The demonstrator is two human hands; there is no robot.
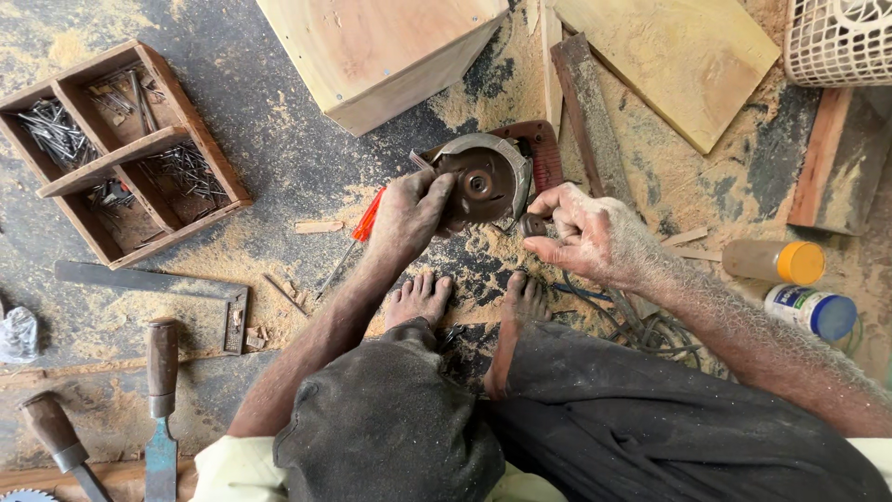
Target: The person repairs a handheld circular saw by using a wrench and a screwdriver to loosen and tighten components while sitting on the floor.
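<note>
Two hands work on a circular saw (488,177) that lies on its side on the sawdusty floor (279,149), just ahead of the person's bare feet (465,299). The left hand (409,216) lies over the near edge of the blade guard, fingers (437,191) curled and pressed on it, probably to keep the saw from turning or sliding. The right hand (585,234) sits just right of the blade hub, its fingers pinched together on a small dark round part (533,224); what that part is cannot be made out. The blade itself is mostly hidden behind the guard.

Just left of the left fingers lies a red-handled screwdriver (358,237), within easy reach. A cable (641,327) coils under the right wrist. Right of the right hand lie two bottles (790,284). Well off to the left sit a divided nail box (121,149), a square (158,288) and chisels (160,400). Boards (669,56) and a wooden box (381,51) lie beyond the fingers; a white basket (841,37) is cut off at the corner.
</note>
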